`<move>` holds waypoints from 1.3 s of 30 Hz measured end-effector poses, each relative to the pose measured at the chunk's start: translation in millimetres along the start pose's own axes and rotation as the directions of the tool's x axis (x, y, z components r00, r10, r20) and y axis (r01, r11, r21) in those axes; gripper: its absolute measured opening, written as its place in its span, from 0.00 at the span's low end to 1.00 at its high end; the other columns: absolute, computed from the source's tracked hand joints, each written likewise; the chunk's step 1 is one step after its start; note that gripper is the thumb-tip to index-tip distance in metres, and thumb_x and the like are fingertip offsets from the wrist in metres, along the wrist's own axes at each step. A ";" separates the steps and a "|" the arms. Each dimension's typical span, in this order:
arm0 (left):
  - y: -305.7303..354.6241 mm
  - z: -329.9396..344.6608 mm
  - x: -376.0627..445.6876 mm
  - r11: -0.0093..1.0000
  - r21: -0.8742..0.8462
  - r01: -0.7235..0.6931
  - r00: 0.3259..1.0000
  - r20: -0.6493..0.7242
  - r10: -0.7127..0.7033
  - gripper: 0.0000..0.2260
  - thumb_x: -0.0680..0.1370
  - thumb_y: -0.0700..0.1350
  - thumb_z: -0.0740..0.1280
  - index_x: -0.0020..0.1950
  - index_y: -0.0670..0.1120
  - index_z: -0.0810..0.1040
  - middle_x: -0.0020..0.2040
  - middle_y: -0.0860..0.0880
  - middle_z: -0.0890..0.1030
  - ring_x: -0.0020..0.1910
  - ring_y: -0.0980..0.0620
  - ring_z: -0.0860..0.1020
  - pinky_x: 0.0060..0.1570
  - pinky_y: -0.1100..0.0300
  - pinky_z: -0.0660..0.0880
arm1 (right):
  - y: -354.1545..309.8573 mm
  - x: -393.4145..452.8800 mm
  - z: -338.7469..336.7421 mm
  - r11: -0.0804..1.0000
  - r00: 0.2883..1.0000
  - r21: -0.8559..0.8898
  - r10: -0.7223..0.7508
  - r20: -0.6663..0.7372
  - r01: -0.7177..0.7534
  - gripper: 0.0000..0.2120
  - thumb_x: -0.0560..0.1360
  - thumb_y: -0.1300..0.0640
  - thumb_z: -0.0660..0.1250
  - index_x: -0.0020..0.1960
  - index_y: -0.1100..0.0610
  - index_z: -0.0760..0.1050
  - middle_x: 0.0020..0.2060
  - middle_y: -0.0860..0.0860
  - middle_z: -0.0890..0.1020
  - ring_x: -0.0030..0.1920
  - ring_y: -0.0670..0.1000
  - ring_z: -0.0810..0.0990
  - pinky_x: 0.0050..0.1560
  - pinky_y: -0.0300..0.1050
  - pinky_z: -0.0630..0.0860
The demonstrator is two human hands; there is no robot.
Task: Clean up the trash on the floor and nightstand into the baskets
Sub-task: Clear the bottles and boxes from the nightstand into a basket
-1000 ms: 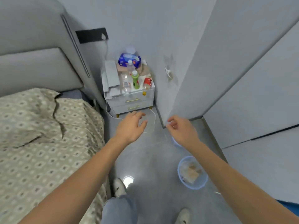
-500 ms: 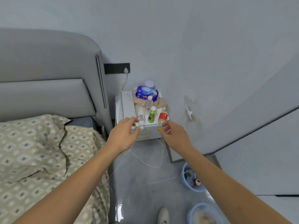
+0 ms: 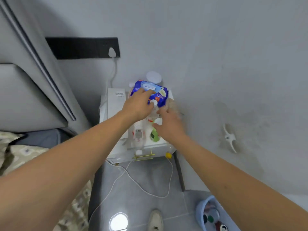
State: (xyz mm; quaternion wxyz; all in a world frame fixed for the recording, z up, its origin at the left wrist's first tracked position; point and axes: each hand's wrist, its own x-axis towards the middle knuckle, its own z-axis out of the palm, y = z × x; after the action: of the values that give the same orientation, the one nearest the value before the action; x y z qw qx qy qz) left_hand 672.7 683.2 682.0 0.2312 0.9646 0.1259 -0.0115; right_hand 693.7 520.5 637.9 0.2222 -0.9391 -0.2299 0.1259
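On the white nightstand [image 3: 115, 104] stand a blue wipes pack [image 3: 160, 94], an upright clear bottle with a white cap [image 3: 153, 103] and a green bottle [image 3: 155, 136]. Another clear bottle [image 3: 138, 140] lies on its side at the front edge. My left hand [image 3: 137, 106] is over the nightstand, fingers spread across the wipes pack and thumb beside the upright bottle's cap. My right hand [image 3: 169, 125], blurred, hovers over the green bottle with fingers apart and hides its top. A light blue basket [image 3: 200, 211] with cans and bottles inside sits on the floor at lower right.
The grey headboard [image 3: 33, 97] and the patterned bed [image 3: 25, 152] are on the left. A white cable [image 3: 150, 192] loops over the grey floor from a wall plug [image 3: 112, 52]. A yellow cap [image 3: 168, 155] shows at the nightstand's front right corner. My shoe [image 3: 155, 220] is below.
I have stepped closer to the nightstand. Both hands moved forward from its front edge to over its top, the left onto the wipes pack and bottle cap, the right above the green bottle.
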 end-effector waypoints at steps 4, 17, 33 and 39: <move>-14.7 46.7 42.1 1.000 -0.013 -0.028 0.997 0.067 0.029 0.26 0.81 0.52 0.62 0.79 0.58 0.63 0.69 0.46 0.72 0.64 0.41 0.76 0.58 0.47 0.76 | 27.0 22.7 42.7 0.999 1.000 -0.022 -0.031 -0.004 0.031 0.25 0.75 0.45 0.71 0.69 0.48 0.70 0.64 0.53 0.73 0.62 0.58 0.75 0.49 0.53 0.78; 2.7 37.0 28.2 0.988 -0.112 -0.109 0.987 -0.126 0.095 0.10 0.78 0.52 0.65 0.54 0.48 0.70 0.46 0.51 0.78 0.45 0.45 0.77 0.40 0.50 0.74 | 16.0 4.3 31.7 0.997 0.990 0.067 -0.038 -0.135 0.047 0.22 0.72 0.46 0.75 0.62 0.51 0.74 0.56 0.51 0.76 0.54 0.56 0.77 0.46 0.49 0.75; 106.2 -65.0 -248.0 0.914 -0.340 -0.219 0.975 -0.094 0.199 0.12 0.77 0.49 0.73 0.57 0.51 0.74 0.54 0.52 0.80 0.50 0.51 0.80 0.47 0.52 0.77 | 11.9 -317.7 -66.8 0.888 0.857 0.338 0.417 -0.302 -0.312 0.19 0.69 0.46 0.76 0.57 0.49 0.76 0.52 0.47 0.74 0.50 0.53 0.78 0.48 0.45 0.73; 185.6 18.8 -309.6 0.863 -0.448 -0.232 0.955 0.063 0.290 0.09 0.77 0.49 0.72 0.52 0.55 0.73 0.48 0.54 0.80 0.50 0.53 0.80 0.47 0.46 0.81 | 92.3 -429.9 -87.9 0.796 0.759 0.407 0.579 -0.298 -0.447 0.18 0.69 0.49 0.77 0.56 0.51 0.77 0.51 0.46 0.75 0.50 0.51 0.77 0.50 0.46 0.73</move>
State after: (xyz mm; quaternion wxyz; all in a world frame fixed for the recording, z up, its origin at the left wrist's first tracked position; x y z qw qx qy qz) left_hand 419.8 441.3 772.4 0.4481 0.8936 -0.0216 -0.0135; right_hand 387.3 205.8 728.2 0.3666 -0.9231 0.1142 0.0187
